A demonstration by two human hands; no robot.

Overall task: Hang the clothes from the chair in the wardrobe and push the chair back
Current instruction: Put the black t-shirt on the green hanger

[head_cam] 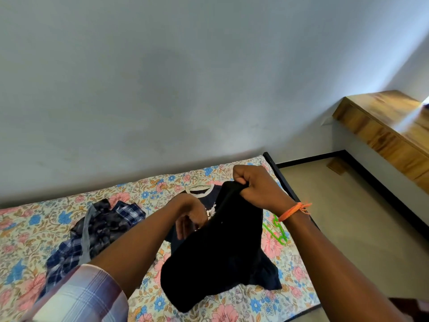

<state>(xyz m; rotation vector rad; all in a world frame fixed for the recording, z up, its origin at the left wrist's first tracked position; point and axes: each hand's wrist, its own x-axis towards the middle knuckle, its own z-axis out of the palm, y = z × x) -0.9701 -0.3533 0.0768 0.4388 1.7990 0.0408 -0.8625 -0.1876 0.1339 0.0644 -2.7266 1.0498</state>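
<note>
We hold the black garment point(216, 247) up over the bed point(34, 228), its lower end trailing onto the floral sheet. Our right hand point(257, 187) is fisted tight on the garment's top edge. Our left hand point(192, 217) sits lower, at the garment's left edge, fingers curled against the cloth; whether it truly pinches the fabric or only reaches into it we cannot tell. The hands are apart, right higher than left.

Under the black garment lies a dark T-shirt with a white collar point(199, 190), partly covered. A checked shirt point(97, 231) is heaped to the left. A green hanger point(276, 231) lies on the sheet just right of the garment, below our right wrist. Neither chair nor wardrobe is in view.

Risks as we judge them:
- The hold rests mostly on the right hand; if it slackens, the garment drops back and bunches on the T-shirt.
- The trailing hem may drag the T-shirt along when we lift.
- The hanger is partly hidden by our forearm; reaching for it means freeing one hand, and soft cloth may slide.
- Threading a limp, folded garment onto the hanger may leave it lopsided and let it slip off.
</note>
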